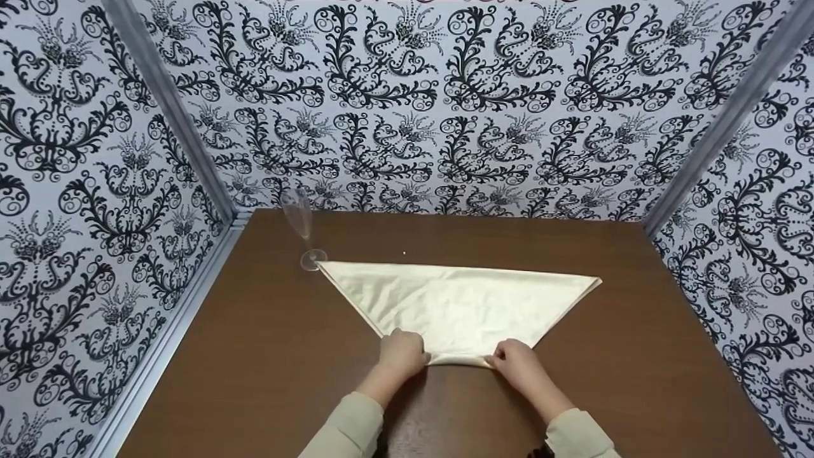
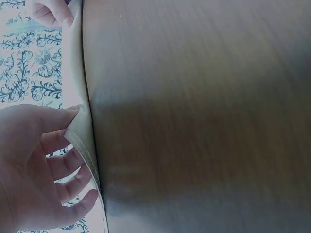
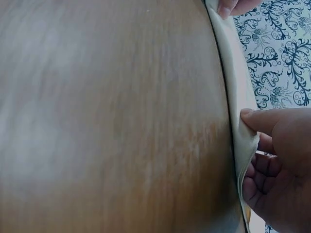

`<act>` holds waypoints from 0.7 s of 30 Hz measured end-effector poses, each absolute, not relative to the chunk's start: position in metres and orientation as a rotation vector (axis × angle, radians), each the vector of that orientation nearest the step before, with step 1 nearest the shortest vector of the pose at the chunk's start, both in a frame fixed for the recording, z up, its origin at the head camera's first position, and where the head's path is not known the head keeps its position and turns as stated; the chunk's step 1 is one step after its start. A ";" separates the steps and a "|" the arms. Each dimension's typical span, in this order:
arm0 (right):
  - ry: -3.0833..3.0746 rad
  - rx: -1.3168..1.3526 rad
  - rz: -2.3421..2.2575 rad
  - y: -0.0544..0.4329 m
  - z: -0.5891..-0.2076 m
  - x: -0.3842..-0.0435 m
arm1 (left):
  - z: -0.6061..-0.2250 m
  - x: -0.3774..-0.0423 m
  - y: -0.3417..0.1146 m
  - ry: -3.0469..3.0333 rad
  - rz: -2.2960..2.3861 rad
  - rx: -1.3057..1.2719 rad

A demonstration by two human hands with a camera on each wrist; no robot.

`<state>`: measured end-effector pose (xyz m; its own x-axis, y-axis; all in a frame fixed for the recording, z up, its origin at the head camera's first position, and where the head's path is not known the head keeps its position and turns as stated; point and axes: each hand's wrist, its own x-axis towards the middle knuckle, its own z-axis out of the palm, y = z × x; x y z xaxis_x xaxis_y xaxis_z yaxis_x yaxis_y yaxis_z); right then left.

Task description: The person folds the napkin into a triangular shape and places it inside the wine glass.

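Note:
A cream cloth napkin [image 1: 458, 302] lies on the brown table with a long straight edge at the back and pointed corners left and right. Its near edge is turned over into a narrow fold. My left hand [image 1: 402, 353] pinches the left end of this fold; the left wrist view shows the thumb on the cloth and the other fingers curled beneath. At the fold's right end my right hand [image 1: 515, 362] pinches the cloth between thumb and fingers, as the right wrist view also shows. Between the hands the folded edge [image 3: 238, 82] runs fairly straight.
A clear champagne flute [image 1: 305, 229] stands at the back left, its foot right at the napkin's left corner. A tiny white speck [image 1: 404, 253] lies behind the napkin. Patterned black-and-white walls [image 1: 407, 114] with grey metal posts [image 1: 172, 114] enclose the wooden table [image 1: 254, 356].

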<state>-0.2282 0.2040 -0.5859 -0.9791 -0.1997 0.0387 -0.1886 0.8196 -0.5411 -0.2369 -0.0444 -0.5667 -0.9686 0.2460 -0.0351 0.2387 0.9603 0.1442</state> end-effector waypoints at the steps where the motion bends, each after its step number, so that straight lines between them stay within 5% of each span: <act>1: 2.966 -0.301 -0.886 0.204 -0.585 -0.228 | -0.567 -0.237 -0.044 3.053 0.195 0.370; 21: 3.208 -0.519 -0.668 0.195 -0.588 -0.226 | -0.570 -0.234 -0.029 3.286 0.000 0.523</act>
